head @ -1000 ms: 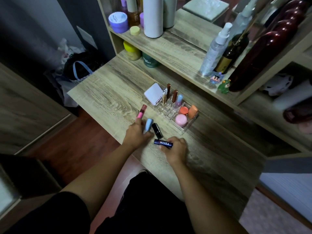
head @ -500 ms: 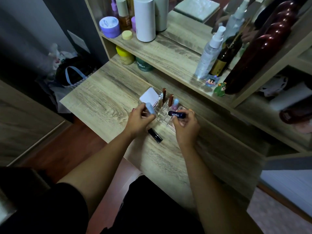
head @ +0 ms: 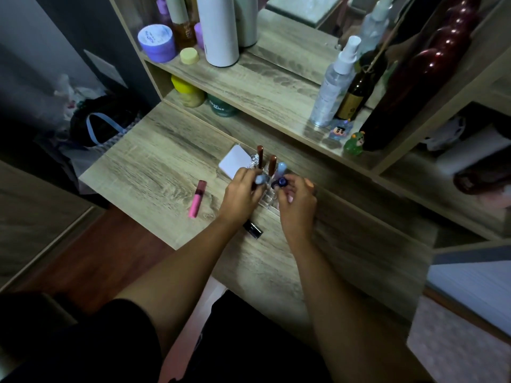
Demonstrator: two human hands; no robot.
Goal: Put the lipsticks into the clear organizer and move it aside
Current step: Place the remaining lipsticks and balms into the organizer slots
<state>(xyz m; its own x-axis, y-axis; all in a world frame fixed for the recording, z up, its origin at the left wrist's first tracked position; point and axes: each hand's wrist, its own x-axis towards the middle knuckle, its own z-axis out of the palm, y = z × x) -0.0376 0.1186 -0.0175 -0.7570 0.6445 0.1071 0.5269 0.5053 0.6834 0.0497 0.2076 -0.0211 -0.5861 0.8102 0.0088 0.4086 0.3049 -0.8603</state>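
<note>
The clear organizer stands on the wooden desk, mostly hidden behind both hands. Several upright tubes stick out of its back slots, among them a brown one and a pale blue one. My left hand holds a light blue lipstick over the organizer. My right hand holds a dark blue lip balm upright, end down, over a slot. A pink lip gloss lies flat on the desk to the left. A black lipstick lies by my left wrist.
A white compact leans at the organizer's left end. The shelf above carries jars, a white cylinder, a spray bottle, a dark bottle and small figurines. A dark bag sits beyond the desk's left edge.
Both hands picked tubes up from the desk and carried them to the organizer. The dark blue lip balm turned from lying sideways to upright. The pink gloss lies uncovered on the desk.
</note>
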